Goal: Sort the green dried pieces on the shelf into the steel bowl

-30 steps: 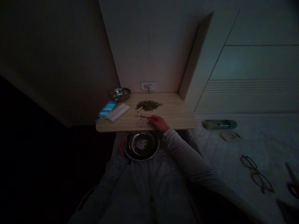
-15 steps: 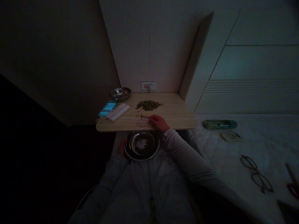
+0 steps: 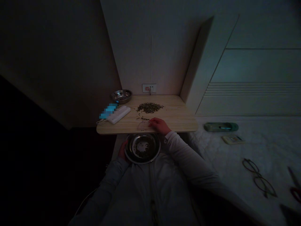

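My left hand [image 3: 122, 151] grips the rim of a round steel bowl [image 3: 142, 162] on its left side; the bowl is at my lap, under the table's front edge, with small dark grains [image 3: 144, 153] in it. Over the wooden table [image 3: 178, 119], my right hand [image 3: 160, 125] is closed on a thin clear plastic piece [image 3: 142, 125], whose exact kind I cannot make out. It lies near the front edge, just in front of a short row of loose grains [image 3: 144, 119]. Farther back spreads a pile of the same dark green grains [image 3: 150, 107].
A second steel bowl [image 3: 121, 96] stands at the table's back left, near a white power strip [image 3: 119, 114] and a lit, blurred-out screen [image 3: 108, 110]. On the bed to the right lie a green bottle [image 3: 221, 126], a phone-like object [image 3: 232, 139], glasses [image 3: 258, 177] and red-handled scissors [image 3: 295, 193].
Both hands keep nearly the same places, and the clear plastic piece has barely shifted. The whole view has moved slightly, with things sitting a little lower.
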The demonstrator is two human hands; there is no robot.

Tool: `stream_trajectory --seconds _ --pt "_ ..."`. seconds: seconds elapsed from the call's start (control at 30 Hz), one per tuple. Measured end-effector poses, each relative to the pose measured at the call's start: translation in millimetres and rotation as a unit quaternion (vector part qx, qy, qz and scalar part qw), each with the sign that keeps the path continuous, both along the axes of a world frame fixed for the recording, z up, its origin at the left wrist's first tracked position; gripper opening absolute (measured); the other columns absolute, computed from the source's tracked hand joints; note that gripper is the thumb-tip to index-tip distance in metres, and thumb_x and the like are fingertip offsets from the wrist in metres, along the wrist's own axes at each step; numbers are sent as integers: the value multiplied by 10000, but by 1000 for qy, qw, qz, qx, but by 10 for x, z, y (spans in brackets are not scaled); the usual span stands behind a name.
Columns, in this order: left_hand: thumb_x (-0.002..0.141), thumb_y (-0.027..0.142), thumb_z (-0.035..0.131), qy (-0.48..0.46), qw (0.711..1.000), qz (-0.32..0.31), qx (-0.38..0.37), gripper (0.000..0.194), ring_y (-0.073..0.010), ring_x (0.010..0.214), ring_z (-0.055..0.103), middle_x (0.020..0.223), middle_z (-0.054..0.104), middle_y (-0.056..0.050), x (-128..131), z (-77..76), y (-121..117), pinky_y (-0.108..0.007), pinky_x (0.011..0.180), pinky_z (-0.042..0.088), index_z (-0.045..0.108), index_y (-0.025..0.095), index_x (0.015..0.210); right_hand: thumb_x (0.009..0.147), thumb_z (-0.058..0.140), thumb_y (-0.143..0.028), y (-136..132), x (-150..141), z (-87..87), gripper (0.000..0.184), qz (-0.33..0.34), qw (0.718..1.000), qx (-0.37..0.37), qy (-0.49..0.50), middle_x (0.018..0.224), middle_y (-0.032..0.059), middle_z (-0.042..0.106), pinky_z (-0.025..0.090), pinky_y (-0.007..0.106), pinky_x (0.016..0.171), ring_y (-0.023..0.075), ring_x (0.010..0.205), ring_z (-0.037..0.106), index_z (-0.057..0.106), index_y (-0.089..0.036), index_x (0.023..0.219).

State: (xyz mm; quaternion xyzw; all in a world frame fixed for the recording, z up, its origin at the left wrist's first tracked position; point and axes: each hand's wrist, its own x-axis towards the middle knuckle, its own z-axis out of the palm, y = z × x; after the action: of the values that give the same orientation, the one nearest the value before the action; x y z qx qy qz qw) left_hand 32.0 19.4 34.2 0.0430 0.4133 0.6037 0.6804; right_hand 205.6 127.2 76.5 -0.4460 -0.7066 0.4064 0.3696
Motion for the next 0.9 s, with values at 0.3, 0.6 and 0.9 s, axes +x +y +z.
stream_trajectory --seconds 0.3,0.6,0.9 --pt "670 271 445 4 1000 5 8 225 -183 664 590 623 654 -55 -10 -32 7 -312 729 420 619 129 679 666 427 -203 13 14 -34 186 -11 1000 13 14 659 -22 608 390 225 662 89 646 528 546 -169 805" --pt "691 264 417 1 1000 10 -2 248 -172 640 592 605 650 -55 18 46 -19 -303 718 426 618 120 672 657 433 -212 30 25 -72 173 -10 1000 26 11 666 -14 607 384 218 635 91 639 524 540 -165 785" --pt "686 268 434 3 1000 13 -5 238 -168 639 591 595 648 -48 38 91 -38 -292 715 426 620 119 687 651 443 -216 13 22 -45 177 -21 1000 16 -8 650 -14 609 374 209 599 88 601 509 554 -164 778"
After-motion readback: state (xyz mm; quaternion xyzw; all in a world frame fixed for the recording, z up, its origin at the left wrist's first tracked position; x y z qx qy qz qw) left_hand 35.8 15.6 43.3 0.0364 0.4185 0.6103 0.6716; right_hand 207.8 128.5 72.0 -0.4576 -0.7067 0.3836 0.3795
